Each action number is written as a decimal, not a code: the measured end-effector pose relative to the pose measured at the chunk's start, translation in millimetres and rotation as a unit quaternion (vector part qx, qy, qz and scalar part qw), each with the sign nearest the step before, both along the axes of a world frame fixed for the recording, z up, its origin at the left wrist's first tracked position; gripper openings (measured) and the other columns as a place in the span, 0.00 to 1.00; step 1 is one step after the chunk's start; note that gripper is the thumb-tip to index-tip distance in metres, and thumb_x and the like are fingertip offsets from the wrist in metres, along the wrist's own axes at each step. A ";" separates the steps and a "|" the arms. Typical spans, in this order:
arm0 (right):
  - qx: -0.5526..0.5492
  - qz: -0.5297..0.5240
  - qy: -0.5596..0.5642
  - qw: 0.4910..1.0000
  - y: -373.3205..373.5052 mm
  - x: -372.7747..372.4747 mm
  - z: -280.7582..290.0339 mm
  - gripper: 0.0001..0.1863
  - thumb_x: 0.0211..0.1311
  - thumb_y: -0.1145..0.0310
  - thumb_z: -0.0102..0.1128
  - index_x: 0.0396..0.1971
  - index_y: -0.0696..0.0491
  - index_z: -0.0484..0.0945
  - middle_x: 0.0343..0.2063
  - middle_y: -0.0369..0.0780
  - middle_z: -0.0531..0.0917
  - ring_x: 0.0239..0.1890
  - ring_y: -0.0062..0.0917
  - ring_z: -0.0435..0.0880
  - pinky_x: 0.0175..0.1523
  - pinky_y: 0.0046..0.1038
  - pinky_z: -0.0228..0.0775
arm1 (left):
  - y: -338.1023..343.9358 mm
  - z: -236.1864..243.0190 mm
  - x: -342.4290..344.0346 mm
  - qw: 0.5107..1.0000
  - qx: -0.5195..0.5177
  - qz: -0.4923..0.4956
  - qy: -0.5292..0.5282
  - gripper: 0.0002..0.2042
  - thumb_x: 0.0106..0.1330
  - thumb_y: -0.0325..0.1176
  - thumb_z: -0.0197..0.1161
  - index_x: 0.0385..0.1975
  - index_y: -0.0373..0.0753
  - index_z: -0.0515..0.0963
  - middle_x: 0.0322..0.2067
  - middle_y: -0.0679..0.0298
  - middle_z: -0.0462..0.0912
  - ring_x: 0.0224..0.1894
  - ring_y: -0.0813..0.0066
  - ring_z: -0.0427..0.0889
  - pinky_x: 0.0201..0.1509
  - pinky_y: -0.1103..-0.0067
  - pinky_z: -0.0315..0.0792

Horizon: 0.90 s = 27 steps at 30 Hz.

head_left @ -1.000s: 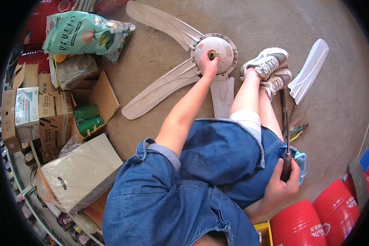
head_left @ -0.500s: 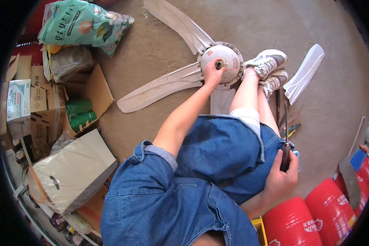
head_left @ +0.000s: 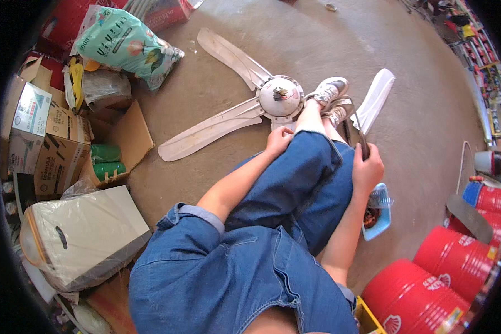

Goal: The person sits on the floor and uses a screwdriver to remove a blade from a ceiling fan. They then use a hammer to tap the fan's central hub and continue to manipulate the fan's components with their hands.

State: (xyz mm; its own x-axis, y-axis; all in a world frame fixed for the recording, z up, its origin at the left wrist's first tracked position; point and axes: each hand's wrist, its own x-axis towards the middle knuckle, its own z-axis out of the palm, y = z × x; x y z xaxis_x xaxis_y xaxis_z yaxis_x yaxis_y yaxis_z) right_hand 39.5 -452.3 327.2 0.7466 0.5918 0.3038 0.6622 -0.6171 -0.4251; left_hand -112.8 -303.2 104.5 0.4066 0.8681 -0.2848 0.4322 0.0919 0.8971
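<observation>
A white ceiling fan lies on the floor ahead of my legs, its round motor housing [head_left: 274, 100] topped by a dark fitting with wires [head_left: 282, 93]. Two long fan blades [head_left: 211, 129] reach out to the left; a third is partly covered by my legs. My left hand [head_left: 279, 140] rests beside my trouser leg, fingers curled in; what they hold, if anything, is hidden. In my right hand [head_left: 368, 170] a screwdriver [head_left: 364, 148] is gripped by its dark handle, shaft pointing away from me. Past my shoes lies a loose white blade [head_left: 374, 99].
A light-blue tray [head_left: 382, 222] with a clear plastic piece and dark reddish contents sits by my right forearm. Red drums [head_left: 412, 295] stand at lower right. On the left are cardboard boxes [head_left: 64, 147], a wrapped white box [head_left: 94, 228] and a green bag [head_left: 125, 44].
My left hand has left the fan's central fitting and drawn back to my trouser leg. My right hand has moved forward with the screwdriver. The view has shifted, revealing the blue tray.
</observation>
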 end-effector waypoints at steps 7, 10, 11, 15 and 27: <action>-0.011 0.028 -0.043 0.999 -8.4 -0.1 -9.5 0.13 0.55 0.58 0.57 0.32 0.52 0.78 0.27 0.45 0.82 0.31 0.42 0.81 0.35 0.41 0.71 | 39.7 99.3 -56.1 0.966 0.061 0.124 -0.221 0.09 0.62 0.30 0.54 0.38 0.34 0.74 0.30 0.61 0.79 0.30 0.78 0.77 0.33 0.81 0.72; -0.038 0.022 -0.048 0.998 -13.4 -5.1 -6.4 0.14 0.55 0.57 0.58 0.31 0.52 0.77 0.27 0.46 0.82 0.31 0.42 0.81 0.35 0.41 0.71 | 52.6 159.2 -97.5 0.949 0.032 0.124 -0.289 0.11 0.61 0.29 0.55 0.41 0.33 0.74 0.29 0.65 0.78 0.26 0.81 0.75 0.30 0.84 0.71; -0.053 0.018 -0.037 0.998 -14.0 -7.7 -4.3 0.14 0.55 0.56 0.58 0.30 0.52 0.76 0.26 0.46 0.82 0.31 0.42 0.82 0.35 0.41 0.72 | 51.7 178.3 -110.6 0.944 -0.008 0.153 -0.292 0.11 0.60 0.29 0.55 0.41 0.34 0.75 0.28 0.66 0.78 0.25 0.83 0.74 0.29 0.85 0.70; -0.029 0.027 -0.035 0.999 -9.4 -14.9 -7.0 0.13 0.54 0.58 0.58 0.29 0.53 0.75 0.24 0.45 0.82 0.29 0.42 0.82 0.33 0.41 0.72 | 49.7 215.4 -160.2 0.925 0.057 0.174 -0.334 0.09 0.61 0.26 0.54 0.40 0.35 0.75 0.23 0.71 0.73 0.21 0.87 0.70 0.23 0.90 0.64; -0.021 0.077 -0.073 0.994 21.3 -29.6 -1.0 0.12 0.52 0.59 0.60 0.27 0.54 0.76 0.26 0.45 0.81 0.29 0.41 0.82 0.34 0.39 0.73 | -28.5 289.3 -181.2 0.850 0.395 0.285 -0.200 0.07 0.60 0.22 0.51 0.33 0.38 0.76 0.16 0.75 0.61 0.18 0.88 0.58 0.21 0.84 0.55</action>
State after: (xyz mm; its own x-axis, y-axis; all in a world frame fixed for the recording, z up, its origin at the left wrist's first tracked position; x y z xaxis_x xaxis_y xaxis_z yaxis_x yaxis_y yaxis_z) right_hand 9.9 -431.0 326.2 0.5959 0.7100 0.3751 0.8029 -0.5189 -0.2934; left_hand -294.1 -331.7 393.9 -0.2171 0.8124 0.5412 0.1649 -0.5159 0.8406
